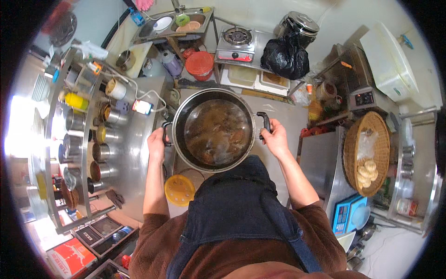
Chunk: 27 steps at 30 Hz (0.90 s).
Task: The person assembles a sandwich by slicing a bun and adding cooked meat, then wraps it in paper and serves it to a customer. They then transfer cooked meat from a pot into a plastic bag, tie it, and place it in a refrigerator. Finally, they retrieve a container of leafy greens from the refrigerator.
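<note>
A large round metal pot (pixel 251 153) with black side handles hangs in front of my body, over the floor. Brown liquid with pieces under its surface partly fills it; what the pieces are I cannot tell. My left hand (pixel 156 142) grips the pot's left handle, and my right hand (pixel 274 136) is closed around the right one. Both arms reach forward from short brown sleeves, either side of a dark blue apron (pixel 240 212).
Ahead stand a sink (pixel 146 31), a gas stove (pixel 237 40), a black plastic bag (pixel 285 57) and a red lidded bucket (pixel 199 66). A steel counter (pixel 134 139) lies left. At right are a wicker basket (pixel 381 157) and blue scale (pixel 343 216). A yellow stool (pixel 179 190) is near my legs.
</note>
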Each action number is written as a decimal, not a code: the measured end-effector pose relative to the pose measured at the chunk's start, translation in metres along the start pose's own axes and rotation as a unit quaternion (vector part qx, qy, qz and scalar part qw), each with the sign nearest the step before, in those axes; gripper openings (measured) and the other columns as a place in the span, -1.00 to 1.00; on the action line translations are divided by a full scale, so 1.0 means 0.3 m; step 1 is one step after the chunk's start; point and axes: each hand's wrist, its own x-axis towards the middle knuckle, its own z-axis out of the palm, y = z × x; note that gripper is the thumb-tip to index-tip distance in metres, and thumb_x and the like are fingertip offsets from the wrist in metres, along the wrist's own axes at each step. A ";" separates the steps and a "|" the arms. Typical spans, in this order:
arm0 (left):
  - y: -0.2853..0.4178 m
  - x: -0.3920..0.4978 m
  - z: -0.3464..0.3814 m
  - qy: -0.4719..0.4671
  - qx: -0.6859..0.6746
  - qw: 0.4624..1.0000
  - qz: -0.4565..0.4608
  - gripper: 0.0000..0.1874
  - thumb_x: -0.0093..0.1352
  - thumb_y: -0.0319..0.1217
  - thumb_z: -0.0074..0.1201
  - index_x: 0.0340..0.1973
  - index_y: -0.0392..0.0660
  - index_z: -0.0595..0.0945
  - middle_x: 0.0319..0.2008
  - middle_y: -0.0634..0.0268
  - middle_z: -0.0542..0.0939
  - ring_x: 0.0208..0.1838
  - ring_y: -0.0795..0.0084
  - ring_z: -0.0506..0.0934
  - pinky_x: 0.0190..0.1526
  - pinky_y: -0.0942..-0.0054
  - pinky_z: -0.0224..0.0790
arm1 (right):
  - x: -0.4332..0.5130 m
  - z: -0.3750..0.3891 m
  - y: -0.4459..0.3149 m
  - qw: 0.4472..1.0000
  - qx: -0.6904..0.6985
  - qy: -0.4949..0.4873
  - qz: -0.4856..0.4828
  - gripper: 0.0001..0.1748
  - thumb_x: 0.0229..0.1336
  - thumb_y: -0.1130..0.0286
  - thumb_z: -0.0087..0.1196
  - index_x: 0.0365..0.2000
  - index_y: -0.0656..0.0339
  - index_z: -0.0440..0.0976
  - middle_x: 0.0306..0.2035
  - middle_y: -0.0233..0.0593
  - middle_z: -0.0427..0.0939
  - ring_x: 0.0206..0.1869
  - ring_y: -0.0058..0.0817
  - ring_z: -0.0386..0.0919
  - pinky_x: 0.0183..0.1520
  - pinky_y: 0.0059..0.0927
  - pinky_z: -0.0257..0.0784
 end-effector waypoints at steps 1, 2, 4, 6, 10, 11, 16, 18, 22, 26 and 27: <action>0.013 0.106 0.069 -0.011 0.013 0.999 0.028 -0.65 0.62 -0.20 -0.02 -0.29 -0.15 0.69 -0.53 0.41 0.56 -0.46 0.54 0.45 -0.36 0.48 0.26 | 0.100 -0.024 -0.028 1.000 0.013 0.004 0.002 -0.82 0.29 0.56 0.16 -0.11 0.33 0.48 -0.49 -0.37 0.56 -0.59 -0.64 0.47 -0.55 -0.52 0.41; 0.029 0.211 0.127 -0.014 -0.016 1.000 0.015 -0.67 0.63 -0.27 0.00 -0.30 -0.18 0.70 -0.51 0.43 0.57 -0.44 0.59 0.44 -0.30 0.49 0.27 | 0.194 -0.044 -0.065 1.000 -0.004 0.011 0.009 -0.83 0.28 0.58 0.15 -0.12 0.33 0.48 -0.48 -0.34 0.57 -0.58 -0.64 0.48 -0.53 -0.51 0.41; 0.102 0.402 0.298 -0.030 0.038 0.999 0.023 -0.67 0.62 -0.27 -0.01 -0.33 -0.16 0.69 -0.52 0.42 0.57 -0.44 0.58 0.44 -0.28 0.48 0.27 | 0.428 -0.106 -0.054 1.000 0.013 0.018 -0.006 -0.84 0.27 0.59 0.14 -0.14 0.33 0.48 -0.48 -0.32 0.58 -0.58 -0.62 0.48 -0.53 -0.49 0.41; 0.139 0.580 0.441 -0.039 0.049 0.997 0.037 -0.66 0.61 -0.27 -0.01 -0.39 -0.15 0.66 -0.52 0.42 0.57 -0.43 0.56 0.44 -0.27 0.46 0.25 | 0.662 -0.155 -0.063 1.000 0.005 0.004 -0.004 -0.75 0.23 0.51 0.16 -0.08 0.35 0.51 -0.44 -0.22 0.63 -0.54 -0.54 0.56 -0.49 -0.38 0.41; 0.246 0.897 0.701 -0.043 0.071 0.996 0.031 -0.65 0.60 -0.28 -0.03 -0.41 -0.16 0.66 -0.50 0.39 0.59 -0.41 0.53 0.45 -0.25 0.45 0.26 | 1.081 -0.240 -0.129 0.998 -0.059 -0.005 -0.012 -0.70 0.21 0.48 0.18 -0.06 0.38 0.50 -0.43 -0.14 0.63 -0.54 -0.42 0.59 -0.44 -0.29 0.46; 0.266 0.981 0.749 -0.043 0.096 0.994 0.026 -0.67 0.59 -0.30 -0.03 -0.35 -0.18 0.68 -0.49 0.40 0.59 -0.42 0.54 0.45 -0.27 0.46 0.26 | 1.202 -0.247 -0.075 0.997 -0.065 0.004 -0.048 -0.66 0.20 0.49 0.18 -0.02 0.41 0.49 -0.40 -0.10 0.65 -0.53 -0.42 0.61 -0.43 -0.29 0.49; 0.408 1.390 1.073 -0.025 0.042 0.998 -0.036 -0.72 0.55 -0.30 0.01 -0.34 -0.16 0.69 -0.50 0.43 0.58 -0.44 0.53 0.42 -0.33 0.45 0.21 | 1.666 -0.290 -0.155 1.000 -0.004 0.024 0.003 -0.77 0.21 0.59 0.12 -0.11 0.41 0.50 -0.37 -0.25 0.61 -0.55 -0.57 0.51 -0.47 -0.49 0.44; 0.434 1.616 1.156 -0.071 0.047 0.996 -0.008 -0.71 0.54 -0.30 0.01 -0.39 -0.16 0.67 -0.51 0.43 0.58 -0.44 0.52 0.41 -0.33 0.43 0.20 | 1.857 -0.295 -0.174 1.000 0.011 0.009 -0.018 -0.80 0.21 0.60 0.12 -0.14 0.40 0.50 -0.37 -0.25 0.61 -0.55 -0.57 0.50 -0.48 -0.50 0.43; 0.402 1.945 1.310 -0.091 0.081 0.991 0.058 -0.71 0.55 -0.24 0.06 -0.36 -0.14 0.63 -0.47 0.42 0.59 -0.39 0.53 0.47 -0.31 0.42 0.33 | 2.119 -0.268 -0.097 0.998 0.048 0.027 0.023 -0.79 0.24 0.62 0.11 -0.10 0.33 0.52 -0.37 -0.28 0.62 -0.52 -0.58 0.51 -0.47 -0.50 0.46; 0.409 2.235 1.494 -0.082 0.050 0.995 -0.001 -0.67 0.57 -0.26 0.08 -0.13 -0.31 0.73 -0.33 0.38 0.68 -0.26 0.52 0.54 -0.11 0.46 0.38 | 2.367 -0.238 -0.080 0.990 0.099 0.077 0.071 -0.76 0.25 0.59 0.18 -0.06 0.31 0.55 -0.34 -0.28 0.66 -0.49 -0.56 0.56 -0.42 -0.51 0.50; 0.402 2.282 1.526 -0.039 0.069 0.997 0.010 -0.64 0.56 -0.26 0.10 -0.01 -0.34 0.73 -0.26 0.35 0.71 -0.20 0.50 0.57 -0.04 0.46 0.42 | 2.422 -0.233 -0.075 0.992 0.071 0.078 0.073 -0.75 0.25 0.58 0.19 -0.06 0.31 0.55 -0.34 -0.28 0.66 -0.49 -0.56 0.57 -0.42 -0.52 0.50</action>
